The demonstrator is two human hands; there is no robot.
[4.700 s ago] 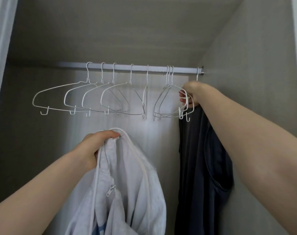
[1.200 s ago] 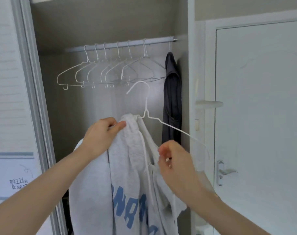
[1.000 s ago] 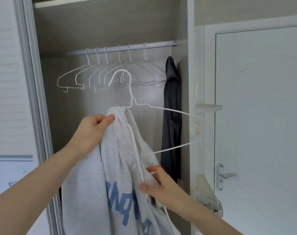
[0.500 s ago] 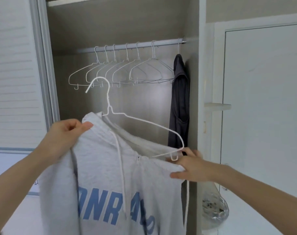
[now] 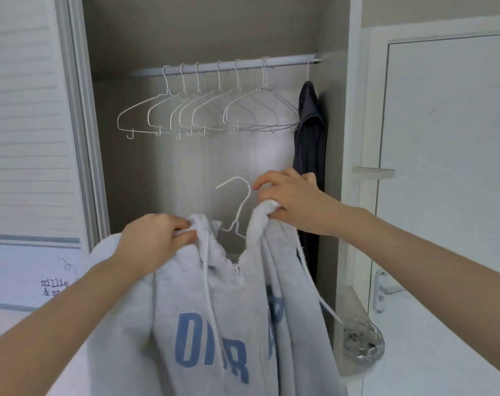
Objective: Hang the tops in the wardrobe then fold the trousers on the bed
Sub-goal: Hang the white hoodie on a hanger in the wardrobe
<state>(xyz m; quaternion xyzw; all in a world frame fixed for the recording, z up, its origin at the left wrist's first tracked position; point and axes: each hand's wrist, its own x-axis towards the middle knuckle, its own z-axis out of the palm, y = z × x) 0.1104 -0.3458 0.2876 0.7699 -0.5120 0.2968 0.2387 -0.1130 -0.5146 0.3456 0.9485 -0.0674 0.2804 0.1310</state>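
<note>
Head view: both hands, left (image 5: 154, 238) and right (image 5: 291, 201), now pinch the hoodie (image 5: 214, 310) collar; the hanger (image 5: 237, 207) seems seated inside, ready for the rail (image 5: 228, 65).

The grey hoodie (image 5: 214, 324) is of thick soft cloth, matt and a little fuzzy, with blue letters printed flat on it and a thin white cord of woven string. The hanger (image 5: 238, 207) inside its neck is thin wire with a smooth white coating. The empty hangers (image 5: 206, 115) on the rail (image 5: 228, 64) are the same coated wire; the rail looks like pale metal with fine ribs, slightly shiny. The dark top (image 5: 310, 144) is thin matt cloth. The wardrobe back wall (image 5: 163, 172) looks like laminate with a faint wood grain, matt. The white door (image 5: 449, 167) is smooth and painted, its handle (image 5: 384, 290) shiny metal
</note>
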